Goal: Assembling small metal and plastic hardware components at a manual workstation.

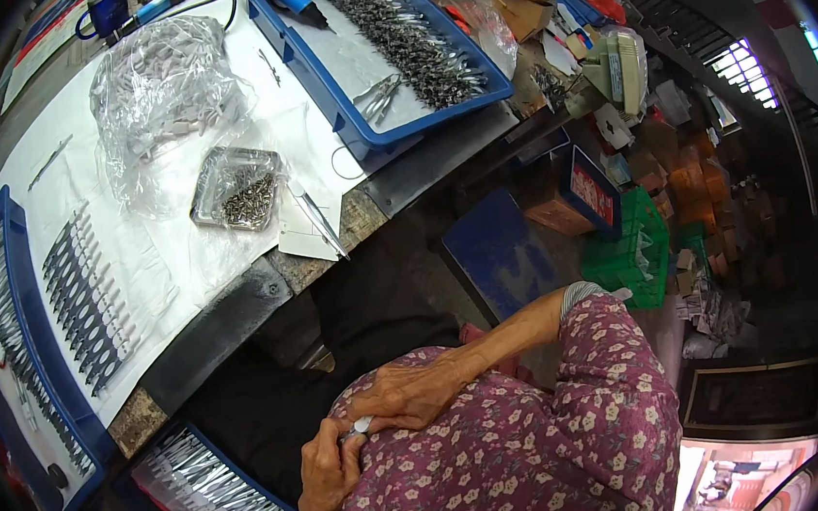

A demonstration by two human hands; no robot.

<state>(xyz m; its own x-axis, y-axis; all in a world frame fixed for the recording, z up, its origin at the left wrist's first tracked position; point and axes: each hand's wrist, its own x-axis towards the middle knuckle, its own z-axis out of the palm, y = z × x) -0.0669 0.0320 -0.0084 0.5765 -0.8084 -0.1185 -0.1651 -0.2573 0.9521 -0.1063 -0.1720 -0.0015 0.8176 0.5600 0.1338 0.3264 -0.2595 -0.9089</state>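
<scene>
Small whitish piece, partly hidden, pinched

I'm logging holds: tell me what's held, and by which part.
A small white piece, between left hand and right hand; fingers hide much, so which part cannot be told.

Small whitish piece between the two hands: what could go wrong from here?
1. The small whitish piece is pinched between the left hand and right hand, close to the purple floral garment; if the grip slips, it could drop.
2. The slender silver metal tool lies at the table's edge; a nudge might send it down.
3. The clear plastic box of small metal pieces sits near that edge; a bump could spill them.
</scene>
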